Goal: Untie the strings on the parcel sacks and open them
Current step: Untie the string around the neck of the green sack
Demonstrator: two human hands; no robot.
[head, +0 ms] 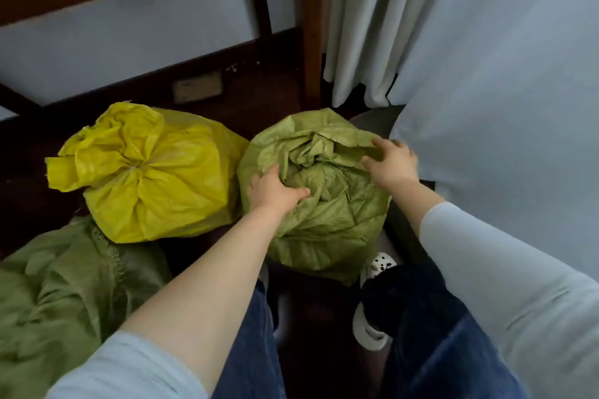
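A green woven sack (324,223) stands on the dark floor between my feet, its top crumpled and folded inward with no string visible. My left hand (272,191) grips the fabric at the left of its top. My right hand (393,160) holds the rim of the same sack at the right, fingers curled over the edge. To the left lies a yellow sack (155,178), its neck bunched and tied with a thin pale string (134,168). A third, darker green sack (64,295) lies at the lower left.
A wooden table leg (312,26) and frame stand behind the sacks. Pale curtains (453,42) hang at the right, close to the green sack. A wall socket (197,87) sits low on the skirting. My white clogs (379,264) and jeans are below.
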